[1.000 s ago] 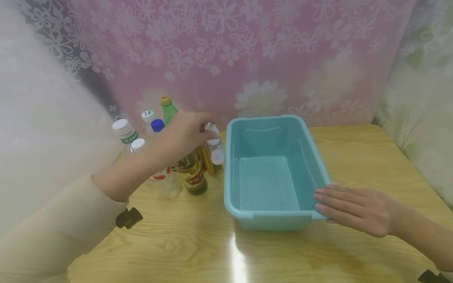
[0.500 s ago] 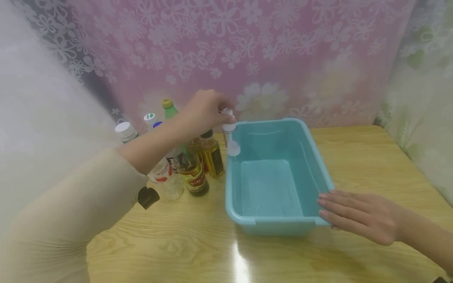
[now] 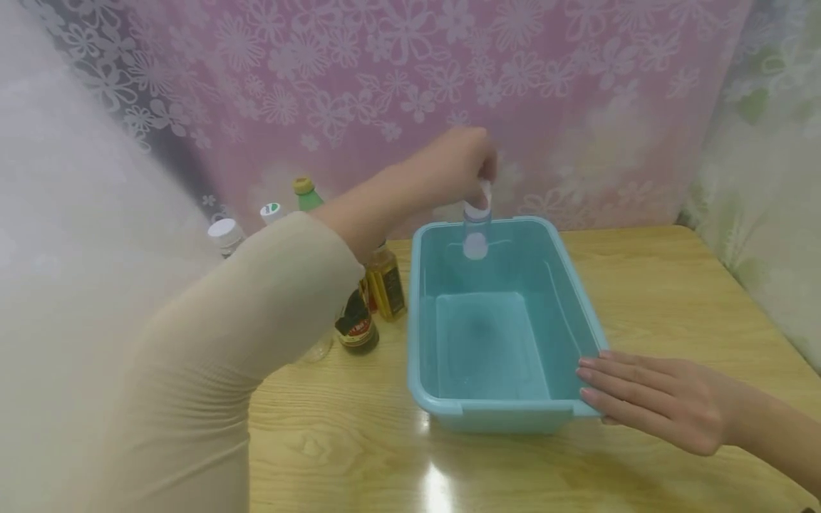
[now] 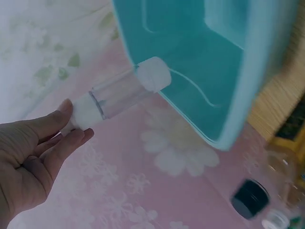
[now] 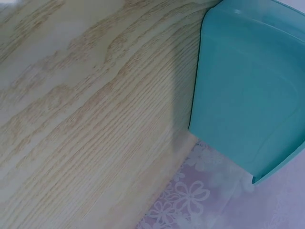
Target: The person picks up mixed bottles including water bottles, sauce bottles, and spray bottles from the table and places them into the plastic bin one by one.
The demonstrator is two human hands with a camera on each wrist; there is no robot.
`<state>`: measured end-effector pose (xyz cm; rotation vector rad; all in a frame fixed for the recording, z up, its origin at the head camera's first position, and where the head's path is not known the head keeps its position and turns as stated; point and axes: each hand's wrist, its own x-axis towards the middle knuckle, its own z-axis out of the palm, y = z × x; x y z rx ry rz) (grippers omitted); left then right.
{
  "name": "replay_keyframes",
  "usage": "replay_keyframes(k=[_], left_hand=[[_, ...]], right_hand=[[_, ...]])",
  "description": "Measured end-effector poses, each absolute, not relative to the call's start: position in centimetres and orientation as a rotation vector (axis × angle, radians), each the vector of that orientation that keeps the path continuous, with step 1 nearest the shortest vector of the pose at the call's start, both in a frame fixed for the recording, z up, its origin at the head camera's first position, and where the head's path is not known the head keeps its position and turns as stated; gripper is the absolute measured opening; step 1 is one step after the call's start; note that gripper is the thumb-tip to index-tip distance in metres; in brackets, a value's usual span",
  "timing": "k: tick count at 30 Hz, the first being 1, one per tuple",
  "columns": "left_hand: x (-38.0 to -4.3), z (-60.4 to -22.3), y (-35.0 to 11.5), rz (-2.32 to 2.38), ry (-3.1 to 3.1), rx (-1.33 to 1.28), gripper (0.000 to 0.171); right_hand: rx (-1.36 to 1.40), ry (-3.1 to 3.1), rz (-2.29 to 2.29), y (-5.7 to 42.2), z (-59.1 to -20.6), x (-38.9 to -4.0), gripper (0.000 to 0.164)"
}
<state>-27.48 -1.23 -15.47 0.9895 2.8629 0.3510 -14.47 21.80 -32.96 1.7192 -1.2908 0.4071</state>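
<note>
My left hand [image 3: 458, 164] pinches the white top end of a small clear bottle [image 3: 476, 231] above the far end of a light-blue plastic tub [image 3: 507, 407]. In the left wrist view, thumb and fingers hold one white end of the clear cylinder [image 4: 119, 93], whose other white end overlaps the tub's rim. The tub stands on the wooden table with nothing seen inside. My right hand [image 3: 667, 399] rests with straight fingers on the tub's near right corner. That hand is out of the right wrist view, where the tub's outer side [image 5: 243, 90] shows.
Left of the tub stand several bottles, partly hidden by my left sleeve: an amber one [image 3: 386, 285], a dark labelled one [image 3: 359, 331], a green one with a yellow cap [image 3: 305, 192] and white-capped ones [image 3: 224, 231]. A pink floral cloth [image 3: 359, 107] hangs behind the table.
My left hand has carried the small bottle up and right, from beside the other bottles to above the tub's far end. My right hand stays on the tub's corner.
</note>
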Motion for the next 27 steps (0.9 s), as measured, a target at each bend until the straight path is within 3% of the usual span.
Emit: replay_keyframes(k=[11,19,27], left_hand=[[-28.2,-15.4,3.6,0.151,2.746,1.085,0.032],[-29.6,-18.6,6.4,-0.087,2.726,1.089,0.013],[-30.0,-21.9,7.9,-0.325,2.826,1.139,0.022]], right_hand=[[1.740,-1.367,0.364,22.3,-33.2,-14.1,0.031],[1.708,-1.345,0.374,22.2,-33.5,-14.3,0.030],[1.705,-1.361,0.399,22.3,-33.8,-13.9,0.030]])
